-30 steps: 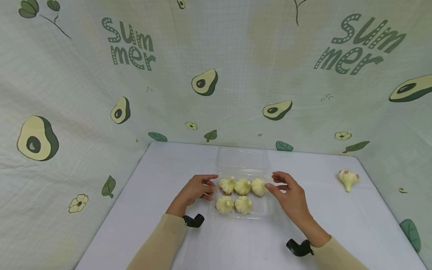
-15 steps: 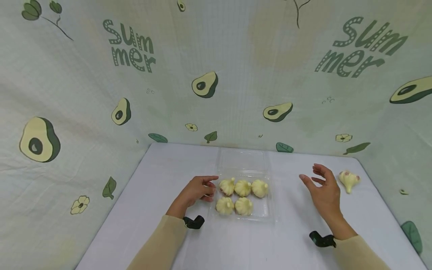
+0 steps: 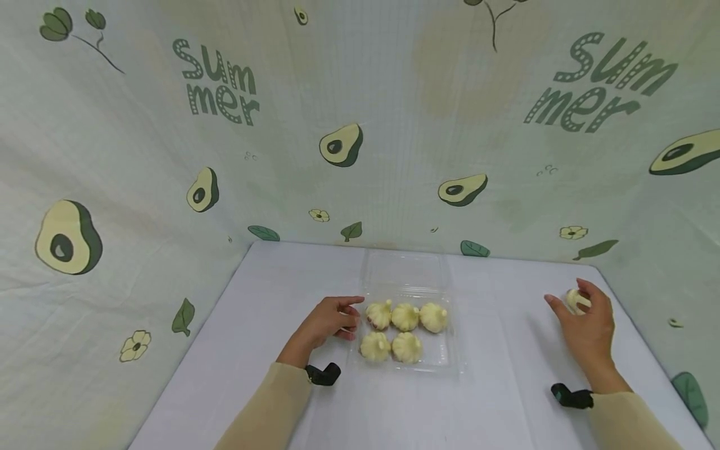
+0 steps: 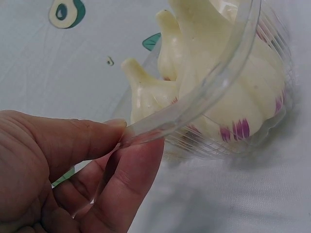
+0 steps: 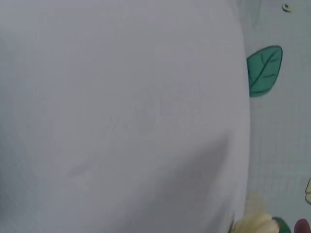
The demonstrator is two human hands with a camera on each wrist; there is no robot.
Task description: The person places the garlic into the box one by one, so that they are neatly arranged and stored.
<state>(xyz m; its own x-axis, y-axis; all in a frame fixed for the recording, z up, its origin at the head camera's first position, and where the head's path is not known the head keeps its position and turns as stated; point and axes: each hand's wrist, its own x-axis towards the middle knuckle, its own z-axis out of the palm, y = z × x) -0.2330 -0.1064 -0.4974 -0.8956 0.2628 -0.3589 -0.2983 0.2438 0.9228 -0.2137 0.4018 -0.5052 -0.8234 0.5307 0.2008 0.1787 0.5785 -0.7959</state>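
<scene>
A clear plastic clamshell box (image 3: 441,359) lies with its lid raised back, holding several pale garlic bulbs (image 3: 406,347). At its left edge my left hand (image 3: 332,322) pinches the rim (image 4: 194,109) between thumb and fingers; purple marks show low on a bulb in the left wrist view. Far to the right, my right hand (image 3: 587,325) is over a loose garlic bulb (image 3: 575,301), partly hidden by the fingers. Thumb and fingers are spread apart there. In the right wrist view only a piece of that bulb (image 5: 255,224) and a fingertip (image 5: 302,226) show at the bottom.
The white-covered table (image 3: 495,375) has its right edge close to my right hand. Behind and beside it hangs a pale cloth (image 3: 394,187) printed with avocados and leaves. The transparent lid (image 3: 405,269) stands behind the bulbs.
My right hand has moved from the box's right side across to the loose garlic bulb on the right. My left hand stays at the box rim.
</scene>
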